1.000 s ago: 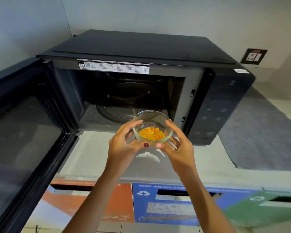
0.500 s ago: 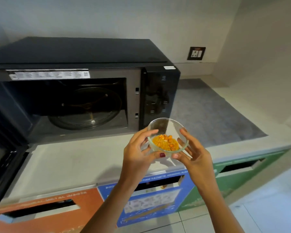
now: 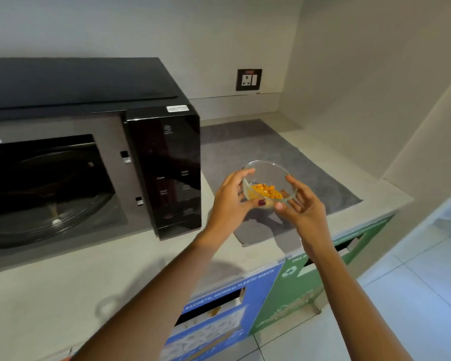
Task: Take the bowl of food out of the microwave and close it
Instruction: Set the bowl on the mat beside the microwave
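Both hands' grip (image 3: pixel 264 203) around bowl (image 3: pixel 270 185)

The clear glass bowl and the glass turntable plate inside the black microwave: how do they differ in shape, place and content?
The clear glass bowl is deep and rounded; the glass turntable plate is wide and nearly flat. The bowl is held in the air by the left hand and right hand, over the grey mat; the plate lies inside the black microwave. The bowl holds orange food; the plate is bare. Both are transparent.

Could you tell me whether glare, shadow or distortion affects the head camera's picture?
Head view: wide-angle bending curves the wall edges at right; the microwave panel is glossy with faint reflections; the bowl casts a shadow on the grey mat; focus looks slightly soft.
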`<state>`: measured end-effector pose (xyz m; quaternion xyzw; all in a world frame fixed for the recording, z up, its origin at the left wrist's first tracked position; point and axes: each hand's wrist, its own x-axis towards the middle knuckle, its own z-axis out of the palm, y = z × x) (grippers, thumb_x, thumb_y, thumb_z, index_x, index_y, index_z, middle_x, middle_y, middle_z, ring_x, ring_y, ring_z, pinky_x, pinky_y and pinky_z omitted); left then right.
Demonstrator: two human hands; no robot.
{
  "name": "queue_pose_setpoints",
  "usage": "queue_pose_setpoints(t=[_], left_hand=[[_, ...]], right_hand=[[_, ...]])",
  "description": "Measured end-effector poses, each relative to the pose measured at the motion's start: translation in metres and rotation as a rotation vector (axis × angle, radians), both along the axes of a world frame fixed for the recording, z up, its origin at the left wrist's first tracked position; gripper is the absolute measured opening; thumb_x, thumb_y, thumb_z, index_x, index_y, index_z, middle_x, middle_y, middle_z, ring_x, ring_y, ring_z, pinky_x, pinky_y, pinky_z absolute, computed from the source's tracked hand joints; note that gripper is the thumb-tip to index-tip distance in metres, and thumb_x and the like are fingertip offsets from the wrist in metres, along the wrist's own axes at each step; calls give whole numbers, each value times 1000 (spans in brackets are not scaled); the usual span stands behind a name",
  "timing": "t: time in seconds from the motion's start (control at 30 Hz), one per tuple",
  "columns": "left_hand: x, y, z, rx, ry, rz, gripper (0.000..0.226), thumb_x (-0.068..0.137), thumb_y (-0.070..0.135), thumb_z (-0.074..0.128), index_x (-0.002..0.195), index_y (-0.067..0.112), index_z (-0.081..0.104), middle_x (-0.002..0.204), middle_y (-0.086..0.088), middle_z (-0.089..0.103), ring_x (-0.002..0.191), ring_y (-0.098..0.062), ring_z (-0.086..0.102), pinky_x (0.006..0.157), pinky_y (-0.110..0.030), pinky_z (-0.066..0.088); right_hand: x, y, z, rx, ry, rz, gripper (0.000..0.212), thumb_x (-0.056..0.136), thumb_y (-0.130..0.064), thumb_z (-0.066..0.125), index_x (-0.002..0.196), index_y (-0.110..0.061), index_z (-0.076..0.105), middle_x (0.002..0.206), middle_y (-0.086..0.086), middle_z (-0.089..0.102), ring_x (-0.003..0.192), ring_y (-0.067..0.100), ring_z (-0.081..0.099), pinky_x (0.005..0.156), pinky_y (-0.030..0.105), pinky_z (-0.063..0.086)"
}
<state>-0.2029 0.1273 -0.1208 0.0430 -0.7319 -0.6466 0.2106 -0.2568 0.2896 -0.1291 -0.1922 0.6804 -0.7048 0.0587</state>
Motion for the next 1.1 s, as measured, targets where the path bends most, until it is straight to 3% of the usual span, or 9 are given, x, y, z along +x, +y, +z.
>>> queue_pose_setpoints(t=[0.1, 0.23, 0.37, 0.43, 0.57, 0.63, 0.73, 0.9, 1.1], left_hand=[[-44, -9, -10, -24, -34, 8, 66, 71, 5, 79, 128, 25, 51, 135, -5, 53, 111, -15, 62, 93, -38, 54], [-97, -19, -22, 28, -89, 92, 71, 65, 6, 82, 119, 42, 53, 127, -4, 60, 108, -19, 64, 89, -47, 55], [-142, -30, -44, 37, -125, 147, 77, 51, 26, 82, 105, 67, 46, 131, 2, 57, 112, -22, 61, 88, -51, 54], [-154, -32, -51, 41, -141, 185, 77, 53, 28, 80, 110, 65, 44, 135, 0, 54, 114, -24, 60, 88, -51, 54], [-172, -37, -59, 44, -149, 229, 78, 68, 16, 81, 129, 46, 42, 138, -5, 50, 117, -28, 56, 87, -49, 56], [-180, -40, -65, 59, -154, 231, 80, 68, 15, 81, 131, 42, 41, 139, -7, 50, 119, -29, 55, 89, -49, 54], [-185, -42, -75, 58, -157, 237, 81, 68, 17, 81, 132, 41, 40, 139, -6, 50, 120, -29, 54, 93, -51, 52], [-187, -44, -78, -31, -147, 216, 76, 74, 7, 76, 133, 40, 43, 145, -6, 44, 128, -29, 48, 95, -51, 51], [-173, -33, -60, -318, -150, 286, 57, 90, -1, 54, 138, 27, 43, 159, -4, 14, 141, -28, 28, 105, -40, 41]], right_hand=[[-40, -8, -6, 24, 11, -9, 65, 74, 5, 74, 133, -14, 53, 136, 7, 58, 118, 20, 62, 96, 35, 54], [-86, -22, -13, 64, 33, -3, 63, 78, 4, 72, 135, -10, 50, 136, 0, 54, 112, 5, 63, 85, 18, 56], [-128, -36, -21, 122, 24, 47, 65, 80, -2, 73, 137, -20, 47, 143, 1, 48, 129, 25, 51, 104, 47, 48], [-142, -44, -24, 124, 1, 72, 67, 81, -1, 71, 139, -21, 44, 142, 6, 49, 129, 28, 51, 103, 46, 48], [-157, -59, -24, -24, -151, 113, 67, 84, 20, 54, 143, -5, 35, 130, 16, 51, 111, 33, 58, 65, 24, 60], [-165, -64, -29, -9, -169, 109, 67, 85, 22, 51, 144, -3, 33, 136, 17, 45, 110, 32, 55, 61, 21, 59], [-171, -66, -41, 20, -164, 83, 70, 82, 20, 57, 143, -9, 38, 147, 18, 36, 123, 40, 51, 84, 48, 59], [-176, -68, -41, 252, -8, 23, 72, 82, 11, 64, 145, -11, 36, 148, 8, 42, 132, 20, 42, 91, 15, 44], [-168, -68, -34, 508, 134, 70, 89, 78, -6, 74, 150, -19, 23, 162, 11, 3, 148, 28, 15, 117, 44, 20]])
